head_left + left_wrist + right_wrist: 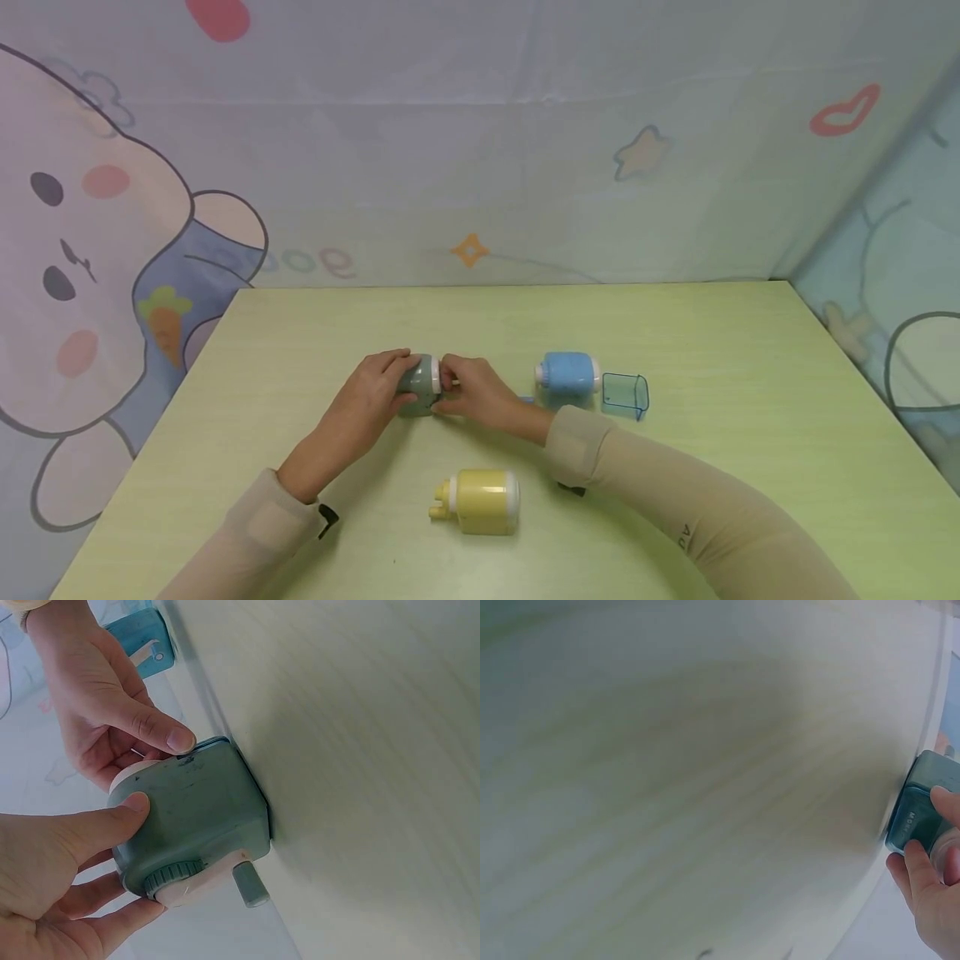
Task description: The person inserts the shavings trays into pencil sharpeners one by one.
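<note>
Partly covered, the green sharpener (201, 801) is gripped by the left hand (365, 403); the right hand (482, 393) pinches its end.

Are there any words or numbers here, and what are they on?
"MON" on the green sharpener; anything after is too blurred to read.
"good", perhaps, faint and backwards, on the cloth wall.
Right sleeve: dark letters, too small to read surely.
No readable numbers.
</note>
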`<action>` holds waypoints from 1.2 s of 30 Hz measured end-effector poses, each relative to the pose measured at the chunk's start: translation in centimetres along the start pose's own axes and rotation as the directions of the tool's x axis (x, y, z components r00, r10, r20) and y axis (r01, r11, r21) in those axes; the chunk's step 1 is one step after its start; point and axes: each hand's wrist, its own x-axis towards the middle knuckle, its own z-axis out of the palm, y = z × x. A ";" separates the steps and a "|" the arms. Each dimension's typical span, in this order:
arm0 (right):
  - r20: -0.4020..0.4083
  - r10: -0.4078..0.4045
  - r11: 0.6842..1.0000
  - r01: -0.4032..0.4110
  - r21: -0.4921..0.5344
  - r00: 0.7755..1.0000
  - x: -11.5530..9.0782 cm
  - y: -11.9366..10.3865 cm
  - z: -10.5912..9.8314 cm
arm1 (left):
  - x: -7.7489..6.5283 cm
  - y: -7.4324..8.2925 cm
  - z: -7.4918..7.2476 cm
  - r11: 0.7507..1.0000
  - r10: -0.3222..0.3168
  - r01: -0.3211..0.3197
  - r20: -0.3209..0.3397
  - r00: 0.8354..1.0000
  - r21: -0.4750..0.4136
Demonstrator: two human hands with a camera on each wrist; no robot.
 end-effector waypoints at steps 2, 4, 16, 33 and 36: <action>-0.003 -0.004 1.000 0.004 -0.003 1.000 0.0 0.0 0.0 | 0.0 0.0 -0.1 1.000 -0.002 0.002 -0.001 1.000 0.002; -0.007 0.000 1.000 0.000 -0.004 1.000 0.1 0.0 0.1 | 0.0 0.1 -0.1 1.000 -0.002 0.002 -0.001 1.000 0.003; -0.010 0.018 1.000 -0.018 -0.006 1.000 0.1 0.0 0.0 | 0.2 0.1 -0.1 1.000 0.000 0.000 0.003 1.000 0.008; 0.055 0.061 0.998 -0.062 0.026 0.997 -0.5 -0.7 -0.6 | 0.0 0.1 -0.2 1.000 0.000 -0.001 0.022 1.000 0.027; 0.047 0.067 0.996 -0.069 0.051 0.997 -0.7 -0.6 -0.7 | 0.0 0.0 -0.2 1.000 -0.005 0.005 0.020 1.000 0.027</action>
